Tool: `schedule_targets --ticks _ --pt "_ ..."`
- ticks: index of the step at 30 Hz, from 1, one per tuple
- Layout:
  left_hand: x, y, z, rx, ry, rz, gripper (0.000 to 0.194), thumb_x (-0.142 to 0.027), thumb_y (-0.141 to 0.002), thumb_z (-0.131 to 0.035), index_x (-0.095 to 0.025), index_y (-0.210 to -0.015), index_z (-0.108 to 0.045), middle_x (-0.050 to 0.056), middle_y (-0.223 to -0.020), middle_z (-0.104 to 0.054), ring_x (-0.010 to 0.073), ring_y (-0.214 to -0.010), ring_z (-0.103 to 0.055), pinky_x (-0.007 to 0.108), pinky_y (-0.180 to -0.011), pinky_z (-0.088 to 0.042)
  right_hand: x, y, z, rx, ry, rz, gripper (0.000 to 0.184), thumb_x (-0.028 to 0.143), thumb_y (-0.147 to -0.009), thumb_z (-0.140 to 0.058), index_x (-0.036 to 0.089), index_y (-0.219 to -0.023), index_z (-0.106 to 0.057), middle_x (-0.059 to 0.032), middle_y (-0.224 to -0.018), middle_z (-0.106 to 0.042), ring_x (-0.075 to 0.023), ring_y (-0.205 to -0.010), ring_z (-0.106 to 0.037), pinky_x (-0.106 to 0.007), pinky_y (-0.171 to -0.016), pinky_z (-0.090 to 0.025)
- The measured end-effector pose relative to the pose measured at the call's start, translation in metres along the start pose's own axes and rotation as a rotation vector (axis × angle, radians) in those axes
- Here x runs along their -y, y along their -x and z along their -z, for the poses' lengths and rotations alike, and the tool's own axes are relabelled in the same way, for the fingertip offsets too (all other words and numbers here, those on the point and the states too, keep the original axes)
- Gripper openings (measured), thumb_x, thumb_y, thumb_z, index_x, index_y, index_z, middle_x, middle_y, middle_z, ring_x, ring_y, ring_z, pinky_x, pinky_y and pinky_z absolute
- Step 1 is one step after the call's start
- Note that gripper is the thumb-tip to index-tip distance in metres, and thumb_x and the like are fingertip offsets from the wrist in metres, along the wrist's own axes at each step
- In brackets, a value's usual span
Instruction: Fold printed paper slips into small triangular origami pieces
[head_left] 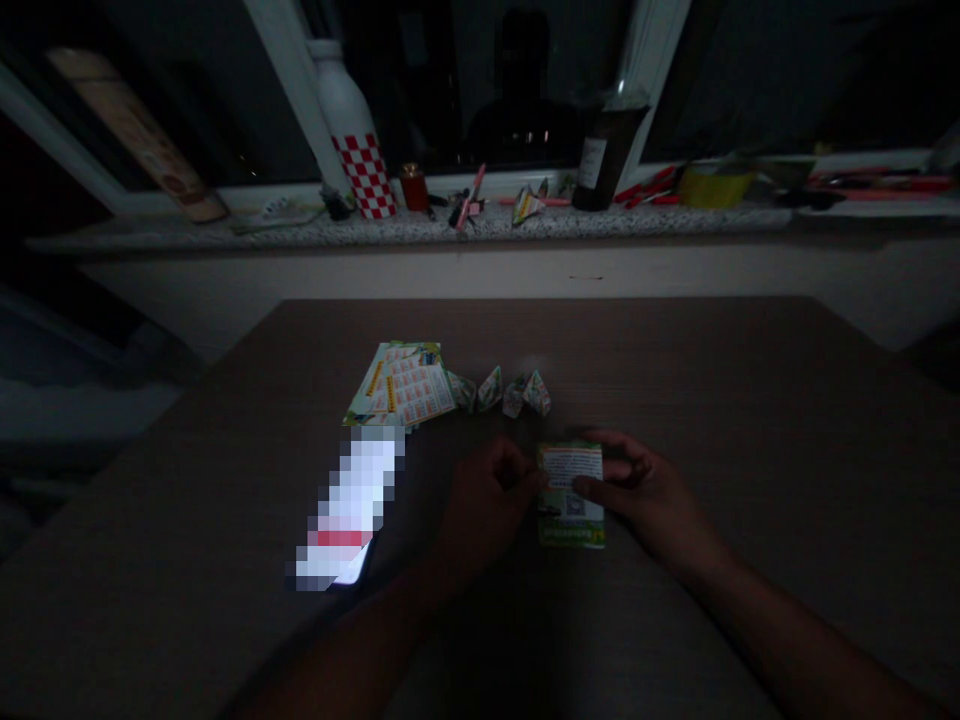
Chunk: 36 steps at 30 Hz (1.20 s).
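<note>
Both forearms are dark and run out at the lower edge of view. The right hand (pixel 652 495) is clamped on a printed card (pixel 574 505), thumb across its face, the other fingers partly hidden behind. The left hand (pixel 491 490) pinches the card's left edge, its fingertips hard to make out in shadow. The card is held upright above the worktop (pixel 712 380), its small print unreadable. To the left lies a phone (pixel 349 510), its screen masked by blocks. Beyond it, overlapping cards (pixel 409 390) partly cover one another, beside a row of folded paper pieces (pixel 490 388). On the windowsill (pixel 274 232) stands a checkered bottle (pixel 360 150); the clutter to the right is too dim to identify.
</note>
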<state>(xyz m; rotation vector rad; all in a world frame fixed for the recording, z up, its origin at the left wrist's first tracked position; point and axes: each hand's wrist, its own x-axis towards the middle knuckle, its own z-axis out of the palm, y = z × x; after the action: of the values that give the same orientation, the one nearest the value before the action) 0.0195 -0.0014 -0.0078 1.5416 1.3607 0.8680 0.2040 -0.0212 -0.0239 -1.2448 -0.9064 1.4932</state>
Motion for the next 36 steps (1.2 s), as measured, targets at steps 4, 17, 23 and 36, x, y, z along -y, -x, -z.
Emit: schedule_targets --ticks 4,17,23,36 --pt "0.002 -0.003 0.003 -0.006 -0.060 -0.003 0.022 -0.028 -0.074 -0.066 -0.018 -0.064 -0.049 -0.004 -0.061 -0.052 0.0113 -0.058 -0.049 0.022 -0.052 -0.035 0.001 -0.002 0.003 -0.037 0.067 0.014 0.060 0.029 -0.059 -0.084 0.018 -0.110 -0.054 -0.0002 -0.069 -0.075 -0.0184 -0.064 -0.069 -0.032 -0.068 -0.054" --pt "0.007 -0.008 0.007 0.002 -0.121 -0.012 0.017 -0.027 -0.073 -0.066 -0.017 -0.068 -0.052 -0.005 -0.061 -0.053 0.0104 -0.058 -0.049 0.020 -0.052 -0.036 0.006 -0.003 0.006 -0.058 0.169 0.021 0.047 0.031 -0.057 -0.083 0.018 -0.093 -0.055 0.0018 -0.055 -0.070 -0.0149 -0.049 -0.063 -0.026 -0.054 -0.050" --pt "0.013 -0.013 0.009 0.008 -0.174 -0.004 0.016 -0.025 -0.073 -0.064 -0.018 -0.069 -0.052 -0.005 -0.063 -0.055 0.0105 -0.058 -0.051 0.021 -0.053 -0.037 0.003 -0.006 0.009 -0.106 0.355 0.138 0.047 0.034 -0.063 -0.077 0.017 -0.102 -0.057 -0.0023 -0.067 -0.073 -0.0195 -0.062 -0.068 -0.032 -0.063 -0.053" --pt "0.022 -0.022 0.005 0.021 -0.400 -0.014 0.009 -0.022 -0.073 -0.062 -0.018 -0.070 -0.054 -0.002 -0.068 -0.059 0.0131 -0.064 -0.055 0.023 -0.056 -0.034 -0.018 -0.016 0.013 0.014 0.632 0.388 0.021 0.027 -0.075 -0.069 0.020 -0.094 -0.062 -0.0011 -0.072 -0.073 -0.0166 -0.065 -0.068 -0.029 -0.064 -0.052"
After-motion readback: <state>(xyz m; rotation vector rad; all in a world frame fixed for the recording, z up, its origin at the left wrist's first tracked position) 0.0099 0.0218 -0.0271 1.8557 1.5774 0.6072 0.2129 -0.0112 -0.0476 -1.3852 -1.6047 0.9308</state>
